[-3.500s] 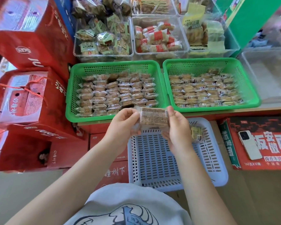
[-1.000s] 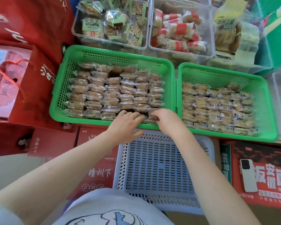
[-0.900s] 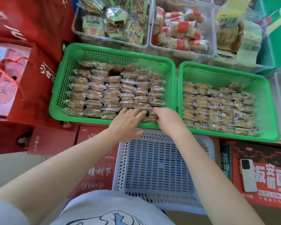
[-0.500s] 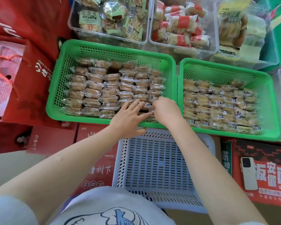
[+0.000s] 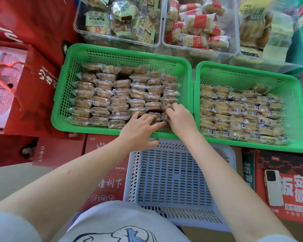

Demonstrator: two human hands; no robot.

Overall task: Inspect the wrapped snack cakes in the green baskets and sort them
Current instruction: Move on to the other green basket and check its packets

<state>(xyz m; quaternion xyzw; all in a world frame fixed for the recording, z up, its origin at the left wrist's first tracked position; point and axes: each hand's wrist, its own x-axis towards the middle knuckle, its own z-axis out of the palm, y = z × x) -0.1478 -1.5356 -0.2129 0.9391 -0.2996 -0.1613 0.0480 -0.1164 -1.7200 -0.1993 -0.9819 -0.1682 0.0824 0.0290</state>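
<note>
Wrapped cakes [image 5: 122, 95] packed in rows in the left green basket [image 5: 80, 55]; a second lot [image 5: 234, 109] fills the right green basket [image 5: 243, 70], which sits just beside it, rims touching or nearly so.

Both hands reach into the near right corner of the left basket. Left hand [image 5: 138, 130]: fingers spread and fairly straight, lying flat on the front-row cakes, thumb hanging over the basket's near rim. Not gripping anything that shows. Right hand [image 5: 180, 117]: fingers curled down onto the cakes by the basket's right wall; whether they pinch a wrapper or merely press on it, cannot tell, as the fingertips are hidden among the packets.

White slatted basket [image 5: 173, 172] below the green ones, under both forearms.

Behind the green baskets: clear bins of other snacks, green-labelled [image 5: 119, 20] and red-striped [image 5: 198, 32]. Red gift boxes [image 5: 24, 32] at left. At right, a red carton [image 5: 290, 165] with a phone [image 5: 273, 187] lying on it.
</note>
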